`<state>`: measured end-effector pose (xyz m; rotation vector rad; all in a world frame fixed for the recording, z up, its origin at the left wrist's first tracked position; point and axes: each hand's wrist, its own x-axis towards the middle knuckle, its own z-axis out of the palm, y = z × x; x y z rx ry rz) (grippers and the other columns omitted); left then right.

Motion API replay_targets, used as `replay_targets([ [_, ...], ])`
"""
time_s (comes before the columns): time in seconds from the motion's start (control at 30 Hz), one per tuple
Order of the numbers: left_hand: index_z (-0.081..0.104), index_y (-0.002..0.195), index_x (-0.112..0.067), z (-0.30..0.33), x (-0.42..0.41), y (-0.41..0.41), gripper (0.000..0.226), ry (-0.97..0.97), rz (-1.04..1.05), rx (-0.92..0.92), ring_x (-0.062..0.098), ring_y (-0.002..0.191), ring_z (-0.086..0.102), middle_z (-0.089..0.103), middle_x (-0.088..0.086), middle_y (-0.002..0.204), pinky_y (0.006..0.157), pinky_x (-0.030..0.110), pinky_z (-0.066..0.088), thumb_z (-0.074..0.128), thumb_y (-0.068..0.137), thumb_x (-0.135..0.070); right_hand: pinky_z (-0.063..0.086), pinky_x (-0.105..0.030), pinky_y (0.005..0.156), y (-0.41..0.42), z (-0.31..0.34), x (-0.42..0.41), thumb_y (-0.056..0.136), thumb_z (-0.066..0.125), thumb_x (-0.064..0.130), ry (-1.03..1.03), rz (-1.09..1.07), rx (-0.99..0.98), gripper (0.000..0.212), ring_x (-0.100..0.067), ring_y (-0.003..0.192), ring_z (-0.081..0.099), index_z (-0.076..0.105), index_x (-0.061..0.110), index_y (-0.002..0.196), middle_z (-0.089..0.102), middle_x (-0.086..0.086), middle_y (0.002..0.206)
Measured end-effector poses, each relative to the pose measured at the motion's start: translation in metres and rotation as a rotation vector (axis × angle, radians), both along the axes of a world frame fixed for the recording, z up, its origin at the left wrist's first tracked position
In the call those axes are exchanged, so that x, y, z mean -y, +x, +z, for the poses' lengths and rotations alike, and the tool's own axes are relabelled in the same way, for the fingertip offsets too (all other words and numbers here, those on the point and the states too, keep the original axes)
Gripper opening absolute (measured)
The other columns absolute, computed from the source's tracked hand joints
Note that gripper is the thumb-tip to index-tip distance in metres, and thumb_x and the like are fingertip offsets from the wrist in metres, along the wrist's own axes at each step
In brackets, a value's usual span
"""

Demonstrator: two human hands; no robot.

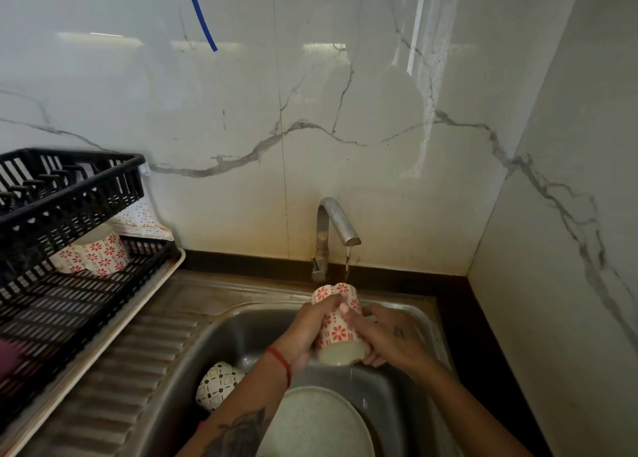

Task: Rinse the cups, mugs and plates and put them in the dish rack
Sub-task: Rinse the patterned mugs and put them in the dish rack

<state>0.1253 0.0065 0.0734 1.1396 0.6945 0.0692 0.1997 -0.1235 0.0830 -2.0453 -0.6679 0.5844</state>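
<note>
A white cup with red flowers (336, 332) is held over the steel sink (221, 339), right under the tap (336, 223), which runs a thin stream onto it. My left hand (310, 329) grips the cup from the left with fingers wrapped round it. My right hand (386, 337) grips it from the right. In the sink lie a cup with a black pattern (217, 386) and a pale round plate (317, 425). Two red-flowered cups (100, 249) stand in the lower tier of the black dish rack (69, 197) at the left.
The rack has two tiers and stands on a cream tray (114, 322) beside the ribbed steel drainboard (114, 387). Marble walls close the back and the right side. A dark counter strip (483, 346) runs right of the sink. A blue tube (202, 14) hangs on the wall.
</note>
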Motion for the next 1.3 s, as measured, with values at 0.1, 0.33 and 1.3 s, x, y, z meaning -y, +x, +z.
replay_targets([
  [0.1,0.057,0.121,-0.011,-0.001,-0.001,-0.010,0.071,-0.152,-0.068,-0.031,0.035,0.101,0.067,0.070,0.019,0.108,0.092,0.048,0.053,0.080,0.062,-0.044,0.057,-0.027,0.066,0.004,0.002,0.006,0.074,0.049,0.076,0.009,-0.082,0.018,0.050,-0.011,0.082,0.066,0.058,0.035,0.101,0.066,0.009,0.094],
  [0.33,0.059,0.114,-0.012,0.011,0.009,-0.027,0.064,-0.050,-0.224,-0.100,0.029,0.091,0.070,0.074,0.014,0.096,0.078,0.039,0.057,0.075,0.064,-0.049,0.058,-0.033,0.071,-0.001,-0.001,0.016,0.070,0.064,0.059,0.178,0.042,-0.427,0.047,-0.019,0.096,0.066,0.063,0.028,0.106,0.067,-0.002,0.104],
  [1.3,0.040,0.132,-0.025,-0.015,-0.089,-0.167,0.103,0.771,0.420,0.097,0.012,0.118,0.052,0.051,-0.005,0.128,0.101,0.042,0.046,0.079,0.040,-0.047,0.051,-0.025,0.072,-0.108,-0.016,-0.136,0.095,0.042,0.050,0.194,0.191,-0.415,0.030,-0.007,0.099,0.058,0.046,0.040,0.123,0.057,0.010,0.116],
])
